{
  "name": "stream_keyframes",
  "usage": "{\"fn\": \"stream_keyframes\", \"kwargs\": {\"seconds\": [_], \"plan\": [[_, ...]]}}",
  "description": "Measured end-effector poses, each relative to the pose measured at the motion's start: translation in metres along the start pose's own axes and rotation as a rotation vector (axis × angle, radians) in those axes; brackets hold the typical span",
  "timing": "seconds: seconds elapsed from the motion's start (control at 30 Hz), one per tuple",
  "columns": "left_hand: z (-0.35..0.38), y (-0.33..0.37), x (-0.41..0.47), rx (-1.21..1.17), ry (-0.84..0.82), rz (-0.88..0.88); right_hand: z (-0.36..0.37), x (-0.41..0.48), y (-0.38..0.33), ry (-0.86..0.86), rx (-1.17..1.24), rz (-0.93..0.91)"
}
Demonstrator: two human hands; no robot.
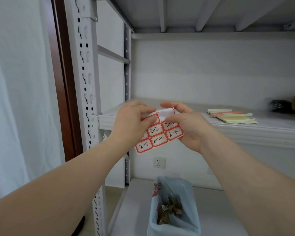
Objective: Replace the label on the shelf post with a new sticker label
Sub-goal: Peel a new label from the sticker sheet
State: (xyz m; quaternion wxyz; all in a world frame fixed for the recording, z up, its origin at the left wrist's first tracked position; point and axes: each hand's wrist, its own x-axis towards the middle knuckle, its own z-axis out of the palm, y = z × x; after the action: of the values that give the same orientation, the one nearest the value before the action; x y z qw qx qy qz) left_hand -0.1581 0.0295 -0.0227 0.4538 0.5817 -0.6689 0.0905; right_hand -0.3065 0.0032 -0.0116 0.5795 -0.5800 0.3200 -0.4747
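Red-bordered white sticker label sheet (160, 133), handwritten "2-2", "2-3" on its cells, being held up in mid-air before the middle shelf (245, 128), just right of the white perforated metal shelf post (87, 79). Left hand (131, 123) pinching the sheet's upper left edge, fingers closed on it. Right hand (187, 125) supporting the sheet from the right, thumb and forefinger pinching a white sticker (165, 112) at the top corner, which is lifting off the backing. Pale yellow paper pads (235, 118) lying further right on the shelf. Light blue plastic bag (174, 206) with brown scraps standing on the lower shelf.
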Motion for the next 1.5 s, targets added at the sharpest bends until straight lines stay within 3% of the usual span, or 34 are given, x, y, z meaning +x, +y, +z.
{"fn": "stream_keyframes", "kwargs": {"seconds": [0.3,0.47,0.9,1.1,1.5], "plan": [[-0.001,0.007,-0.003,0.004,-0.028,0.050,0.006,0.007,0.006,0.183,0.093,0.044],[0.007,0.007,-0.002,0.048,0.038,0.175,0.006,0.009,0.008,0.222,0.174,0.069],[0.014,0.002,0.000,0.196,0.101,0.341,0.004,0.010,0.007,0.177,0.073,0.054],[0.016,0.000,0.006,0.154,0.037,0.245,0.004,0.015,0.012,0.163,0.011,0.011],[0.012,-0.008,0.016,0.168,0.076,0.272,0.008,0.025,0.006,0.137,0.003,0.011]]}}
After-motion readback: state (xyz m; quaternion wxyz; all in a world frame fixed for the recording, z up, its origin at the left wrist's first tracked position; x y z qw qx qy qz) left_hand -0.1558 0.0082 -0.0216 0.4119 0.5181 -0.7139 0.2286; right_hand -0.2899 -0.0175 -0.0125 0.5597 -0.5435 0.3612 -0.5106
